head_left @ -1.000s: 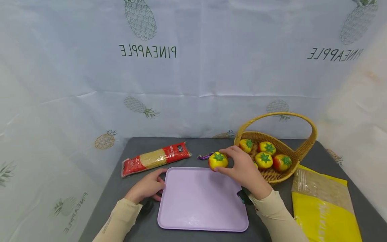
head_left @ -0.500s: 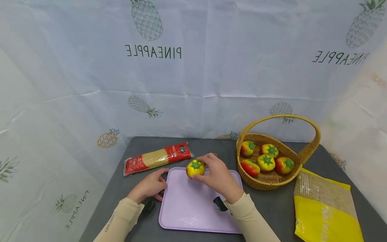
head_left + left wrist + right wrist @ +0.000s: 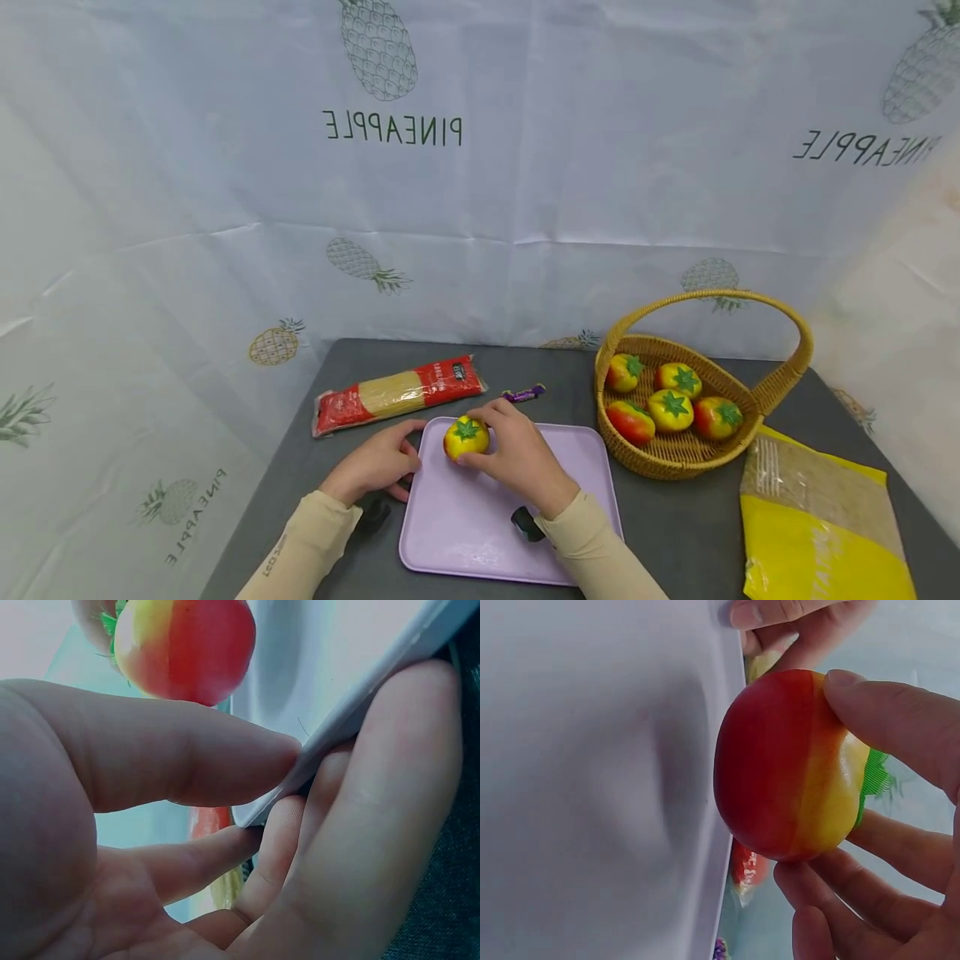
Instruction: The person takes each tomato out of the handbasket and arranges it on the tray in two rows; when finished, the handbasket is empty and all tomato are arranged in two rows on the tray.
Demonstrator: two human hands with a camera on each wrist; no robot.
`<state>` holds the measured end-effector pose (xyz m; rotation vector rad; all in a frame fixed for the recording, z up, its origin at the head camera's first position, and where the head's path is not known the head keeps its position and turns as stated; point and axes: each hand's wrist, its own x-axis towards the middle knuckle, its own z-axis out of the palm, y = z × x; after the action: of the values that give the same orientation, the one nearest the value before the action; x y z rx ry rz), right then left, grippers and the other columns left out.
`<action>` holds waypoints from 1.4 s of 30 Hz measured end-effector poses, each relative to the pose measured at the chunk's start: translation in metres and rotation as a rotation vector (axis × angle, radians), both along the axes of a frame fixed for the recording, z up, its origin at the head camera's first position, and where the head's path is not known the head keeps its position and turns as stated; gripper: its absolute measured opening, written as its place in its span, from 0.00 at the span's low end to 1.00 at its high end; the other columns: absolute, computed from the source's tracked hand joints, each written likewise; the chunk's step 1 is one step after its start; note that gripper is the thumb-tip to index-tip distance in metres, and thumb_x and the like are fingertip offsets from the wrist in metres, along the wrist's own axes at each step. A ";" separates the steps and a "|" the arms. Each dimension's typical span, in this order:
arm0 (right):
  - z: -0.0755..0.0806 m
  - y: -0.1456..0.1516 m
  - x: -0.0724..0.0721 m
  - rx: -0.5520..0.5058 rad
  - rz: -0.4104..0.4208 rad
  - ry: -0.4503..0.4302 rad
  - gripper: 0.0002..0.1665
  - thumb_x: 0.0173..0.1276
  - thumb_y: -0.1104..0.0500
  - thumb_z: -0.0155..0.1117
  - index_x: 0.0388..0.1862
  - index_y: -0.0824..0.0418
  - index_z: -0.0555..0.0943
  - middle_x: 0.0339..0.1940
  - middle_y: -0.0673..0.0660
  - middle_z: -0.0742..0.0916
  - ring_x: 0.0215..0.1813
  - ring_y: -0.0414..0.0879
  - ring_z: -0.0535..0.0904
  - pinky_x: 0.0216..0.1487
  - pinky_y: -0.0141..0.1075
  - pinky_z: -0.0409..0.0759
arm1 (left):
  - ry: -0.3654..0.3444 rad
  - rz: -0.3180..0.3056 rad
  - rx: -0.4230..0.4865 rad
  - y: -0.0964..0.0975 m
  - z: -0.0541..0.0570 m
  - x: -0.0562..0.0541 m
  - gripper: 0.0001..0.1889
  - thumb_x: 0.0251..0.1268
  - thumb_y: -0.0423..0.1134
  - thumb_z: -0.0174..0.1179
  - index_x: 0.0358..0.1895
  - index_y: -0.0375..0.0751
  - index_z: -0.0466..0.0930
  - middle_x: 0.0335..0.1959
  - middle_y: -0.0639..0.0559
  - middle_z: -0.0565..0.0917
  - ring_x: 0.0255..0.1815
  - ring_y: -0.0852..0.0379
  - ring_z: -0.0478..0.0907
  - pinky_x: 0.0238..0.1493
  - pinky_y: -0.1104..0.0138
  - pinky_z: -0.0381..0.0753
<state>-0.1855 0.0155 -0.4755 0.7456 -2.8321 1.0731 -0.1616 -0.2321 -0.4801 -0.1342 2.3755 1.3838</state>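
My right hand (image 3: 525, 460) pinches a red-and-yellow toy tomato (image 3: 462, 439) with a green star-shaped leaf top, over the far left corner of a lilac tray (image 3: 450, 537). Close up in the right wrist view, the thumb lies on one side of the tomato (image 3: 780, 765) and the fingertips on the other. A gap shows between it and the tray surface there. My left hand (image 3: 375, 463) holds the tray's left edge. In the left wrist view its thumb rests at the tray rim (image 3: 360, 694), with fingers curled below.
A wicker basket (image 3: 667, 469) with a tall handle stands at the right, with several more toy tomatoes in it. A red noodle packet (image 3: 397, 395) and a purple-wrapped candy (image 3: 523, 392) lie behind the tray. A yellow bag (image 3: 825, 533) lies front right.
The right hand has carried the tomato leftward from beside the basket to the tray's far left corner and lowered it. The left hand stays at the tray edge. The view shifted slightly.
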 end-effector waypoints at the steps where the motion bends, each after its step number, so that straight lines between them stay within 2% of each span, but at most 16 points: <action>1: 0.000 0.000 0.000 -0.005 0.000 -0.004 0.35 0.59 0.45 0.87 0.64 0.52 0.86 0.55 0.48 0.85 0.54 0.47 0.85 0.60 0.43 0.89 | 0.000 -0.005 0.002 0.000 0.000 0.000 0.37 0.67 0.29 0.64 0.80 0.42 0.68 0.38 0.42 0.79 0.33 0.49 0.82 0.28 0.57 0.92; 7: -0.005 0.000 0.001 -0.025 0.026 -0.007 0.36 0.59 0.44 0.86 0.65 0.52 0.86 0.54 0.47 0.85 0.53 0.45 0.84 0.58 0.41 0.88 | -0.001 -0.001 0.002 0.000 -0.001 -0.003 0.37 0.67 0.29 0.64 0.81 0.42 0.68 0.38 0.42 0.79 0.33 0.49 0.82 0.28 0.57 0.92; 14: -0.008 -0.002 0.004 -0.002 0.030 0.015 0.36 0.59 0.44 0.86 0.65 0.52 0.87 0.55 0.48 0.85 0.53 0.43 0.85 0.58 0.41 0.89 | -0.006 -0.006 -0.019 0.001 -0.001 -0.004 0.37 0.67 0.30 0.65 0.80 0.43 0.69 0.39 0.42 0.80 0.33 0.49 0.82 0.28 0.57 0.92; 25: -0.008 -0.006 0.005 0.022 0.041 0.039 0.36 0.60 0.42 0.86 0.65 0.52 0.87 0.55 0.48 0.85 0.52 0.41 0.84 0.58 0.39 0.89 | -0.007 0.006 -0.021 -0.001 -0.001 -0.001 0.37 0.68 0.29 0.66 0.80 0.44 0.69 0.38 0.42 0.79 0.33 0.48 0.81 0.28 0.57 0.92; 42: -0.009 -0.010 0.006 0.044 0.047 0.081 0.36 0.58 0.44 0.87 0.65 0.52 0.87 0.53 0.48 0.85 0.49 0.41 0.84 0.55 0.38 0.89 | -0.015 -0.008 -0.012 -0.002 -0.001 -0.004 0.38 0.67 0.29 0.65 0.81 0.44 0.68 0.39 0.42 0.79 0.34 0.48 0.81 0.29 0.57 0.92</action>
<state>-0.1793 0.0059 -0.4848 0.8424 -2.7925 0.9658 -0.1652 -0.2339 -0.4809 -0.1379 2.3695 1.3607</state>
